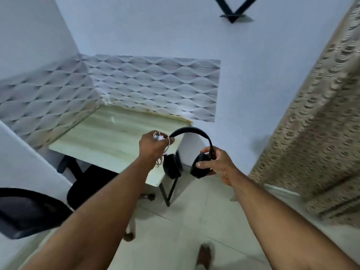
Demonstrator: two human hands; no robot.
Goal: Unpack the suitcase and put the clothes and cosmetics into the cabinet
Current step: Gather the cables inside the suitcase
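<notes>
Headphones (191,133) up in both my hands, carried over the worktop (109,141) corner. My left hand (153,146) has its fingers curled round the headband end plus a bundled pale cable (162,151) with a white plug. My right hand (216,164) has its fingers wrapped on the other earcup and band. Suitcase and cabinet not in view, no clothes or cosmetics visible. Step looks like moving loose unpacked items aside. Next move, I'd guess: lower both onto the worktop, loosen the fingers, keep the cable from snagging. Black chair (27,209) low left, curtain (321,114) right.
</notes>
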